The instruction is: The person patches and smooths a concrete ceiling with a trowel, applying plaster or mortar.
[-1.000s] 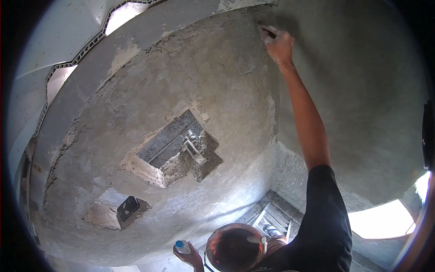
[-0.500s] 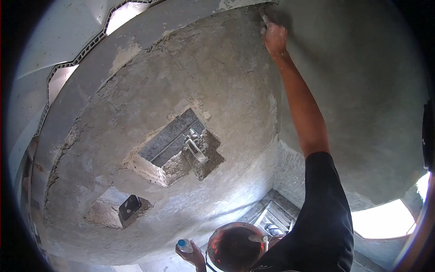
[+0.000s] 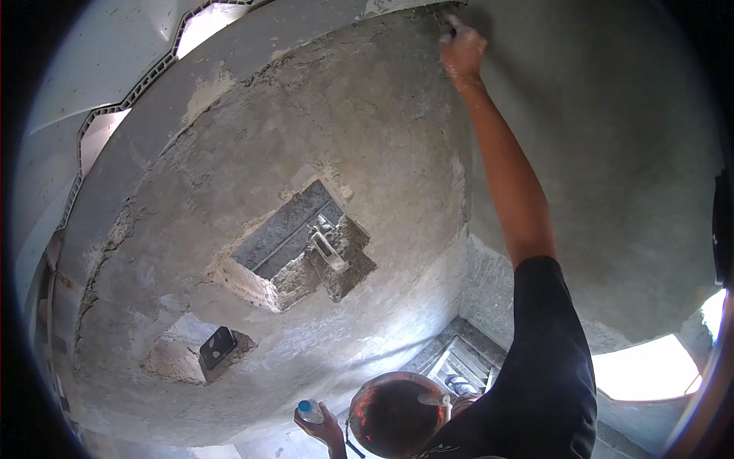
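My right hand (image 3: 463, 57) is raised high to the top of the corner between two plastered walls. Its fingers are curled, with pale grey smears on them, and one fingertip or thin object points up at the corner; I cannot make out whether something is held. Low in the view, my left hand (image 3: 329, 433) is wrapped round a small clear bottle (image 3: 310, 411) with a blue cap. Just right of that hand is a round, dark vessel (image 3: 397, 417) with a reddish rim, a pale piece at its right edge. My right sleeve covers part of the area beside it.
The rough wall (image 3: 252, 168) has a large cut-out (image 3: 283, 229) with a pale slotted object (image 3: 329, 252) in it. A smaller recess holds a dark rectangular object (image 3: 219, 346). A smoother grey wall (image 3: 612, 168) stands right; a metal frame (image 3: 459, 362) is below.
My right hand has turned slightly at the wrist and shifted a little to the right at the corner. My left hand still holds the bottle, nearly in the same place.
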A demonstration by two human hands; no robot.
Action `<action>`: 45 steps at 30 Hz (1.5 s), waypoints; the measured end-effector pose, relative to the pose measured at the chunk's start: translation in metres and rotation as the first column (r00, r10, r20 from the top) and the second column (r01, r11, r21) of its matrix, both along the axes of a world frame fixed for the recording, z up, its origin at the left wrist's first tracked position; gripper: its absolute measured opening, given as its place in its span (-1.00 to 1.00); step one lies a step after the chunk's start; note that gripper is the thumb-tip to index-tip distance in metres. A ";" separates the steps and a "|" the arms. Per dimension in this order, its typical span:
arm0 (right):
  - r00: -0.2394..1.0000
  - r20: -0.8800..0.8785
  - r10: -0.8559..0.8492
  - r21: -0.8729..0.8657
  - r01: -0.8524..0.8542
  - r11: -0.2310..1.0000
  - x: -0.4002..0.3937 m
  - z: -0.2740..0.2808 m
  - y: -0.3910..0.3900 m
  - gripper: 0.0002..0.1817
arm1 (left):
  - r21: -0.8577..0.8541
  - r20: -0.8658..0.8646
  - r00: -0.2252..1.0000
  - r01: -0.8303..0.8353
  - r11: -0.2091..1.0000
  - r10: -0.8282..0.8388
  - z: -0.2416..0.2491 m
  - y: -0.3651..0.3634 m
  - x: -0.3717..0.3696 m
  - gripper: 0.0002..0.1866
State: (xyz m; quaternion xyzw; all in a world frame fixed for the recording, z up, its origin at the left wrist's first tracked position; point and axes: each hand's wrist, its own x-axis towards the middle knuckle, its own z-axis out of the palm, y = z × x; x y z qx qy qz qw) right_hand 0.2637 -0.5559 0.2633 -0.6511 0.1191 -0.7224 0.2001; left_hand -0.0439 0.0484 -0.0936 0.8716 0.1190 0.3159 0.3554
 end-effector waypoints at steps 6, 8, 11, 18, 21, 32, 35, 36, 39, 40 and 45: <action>0.973 -0.221 0.068 0.038 -0.061 0.997 -0.018 -0.040 0.018 -0.63 | -0.019 -0.014 1.000 -0.010 1.000 0.010 -0.002 -0.004 -0.003 -0.43; 0.987 -0.125 0.099 0.092 -0.088 0.992 -0.029 -0.044 0.016 -0.62 | -0.040 -0.032 0.999 -0.018 0.999 0.017 -0.010 0.000 -0.003 -0.44; 0.986 0.024 0.164 0.157 -0.165 0.974 -0.037 -0.024 0.015 -0.60 | -0.017 -0.047 0.999 0.000 1.000 0.000 -0.004 -0.001 -0.004 -0.44; 0.998 -0.065 0.018 -0.005 -0.018 1.000 -0.001 -0.016 0.011 -0.66 | -0.040 -0.046 0.999 -0.009 0.999 0.007 -0.001 -0.002 -0.005 -0.44; 0.999 -0.046 0.009 -0.026 -0.010 1.000 -0.014 -0.023 0.017 -0.57 | -0.034 -0.023 1.000 0.006 0.999 -0.007 -0.001 -0.003 -0.003 -0.43; 0.969 0.224 0.100 0.027 -0.108 0.994 -0.012 -0.007 0.015 -0.49 | -0.061 -0.002 1.000 -0.013 0.998 0.013 -0.003 0.006 -0.005 -0.44; 0.996 -0.093 0.006 0.017 -0.005 1.000 0.011 -0.030 -0.003 -0.42 | -0.074 -0.010 1.000 -0.027 0.997 0.026 0.003 0.004 -0.004 -0.44; 0.958 -0.274 -0.089 -0.026 0.085 0.996 0.010 -0.031 -0.002 -0.40 | -0.072 -0.007 1.000 -0.027 0.997 0.027 0.004 0.003 -0.004 -0.44; 0.872 -0.409 -0.270 -0.229 0.188 0.955 -0.001 -0.032 -0.005 -0.41 | -0.039 0.003 0.998 -0.069 0.997 0.070 0.004 0.002 -0.004 -0.44; 0.871 -0.410 -0.270 -0.230 0.188 0.955 0.002 -0.038 -0.012 -0.41 | -0.034 0.000 0.998 -0.058 0.998 0.058 0.004 0.002 -0.005 -0.44; 0.708 -0.654 -0.268 -0.100 0.269 0.958 -0.004 -0.072 -0.019 -0.47 | -0.016 0.006 1.000 -0.023 1.000 0.023 -0.001 0.007 -0.006 -0.44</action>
